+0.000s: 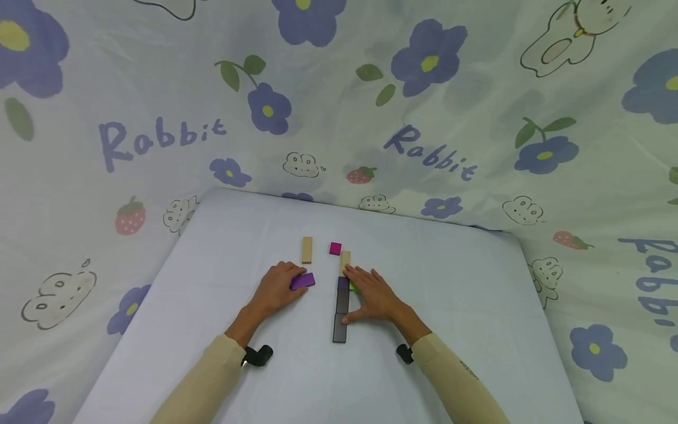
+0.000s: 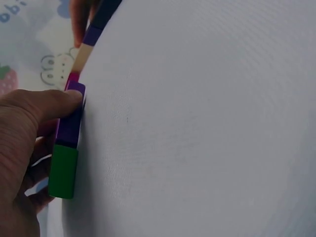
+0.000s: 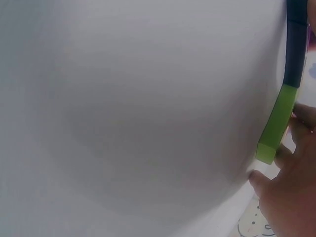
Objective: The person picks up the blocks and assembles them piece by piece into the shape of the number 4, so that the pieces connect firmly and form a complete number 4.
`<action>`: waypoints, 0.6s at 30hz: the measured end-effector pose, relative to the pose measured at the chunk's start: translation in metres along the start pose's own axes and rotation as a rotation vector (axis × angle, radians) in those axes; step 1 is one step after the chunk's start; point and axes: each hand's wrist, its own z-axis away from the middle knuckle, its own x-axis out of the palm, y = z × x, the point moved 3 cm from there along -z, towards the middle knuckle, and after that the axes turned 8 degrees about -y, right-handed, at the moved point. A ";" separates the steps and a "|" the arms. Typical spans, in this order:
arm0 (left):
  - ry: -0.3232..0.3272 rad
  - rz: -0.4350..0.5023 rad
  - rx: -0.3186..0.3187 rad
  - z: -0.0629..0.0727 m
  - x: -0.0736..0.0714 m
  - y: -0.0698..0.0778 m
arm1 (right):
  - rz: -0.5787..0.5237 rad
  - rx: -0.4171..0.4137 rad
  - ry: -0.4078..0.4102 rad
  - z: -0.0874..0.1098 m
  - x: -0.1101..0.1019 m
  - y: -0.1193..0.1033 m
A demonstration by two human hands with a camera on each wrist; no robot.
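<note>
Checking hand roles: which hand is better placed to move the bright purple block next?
Probably the left hand: it grips the bright purple block; the right hand is by the dark blocks.

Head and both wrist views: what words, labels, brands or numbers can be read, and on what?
"Rabbit": cloth, left of middle in the head view.
"Rabbit": cloth, right of middle there.
"Rabbi": cloth, sideways at that view's right edge, cut off.
"bbi": cloth, top left of the left wrist view, cut off.
Right sleeve: small dark lettering, too small to read.
Right wrist view: nothing readable.
</note>
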 end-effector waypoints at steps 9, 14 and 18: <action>0.010 0.010 0.016 -0.003 0.000 0.000 | 0.001 -0.009 0.000 0.001 0.000 0.001; -0.008 0.013 0.011 -0.006 0.002 0.001 | -0.005 -0.013 -0.002 0.000 0.000 0.001; -0.024 0.018 0.014 -0.009 0.004 0.004 | 0.006 -0.004 -0.008 0.000 0.000 0.001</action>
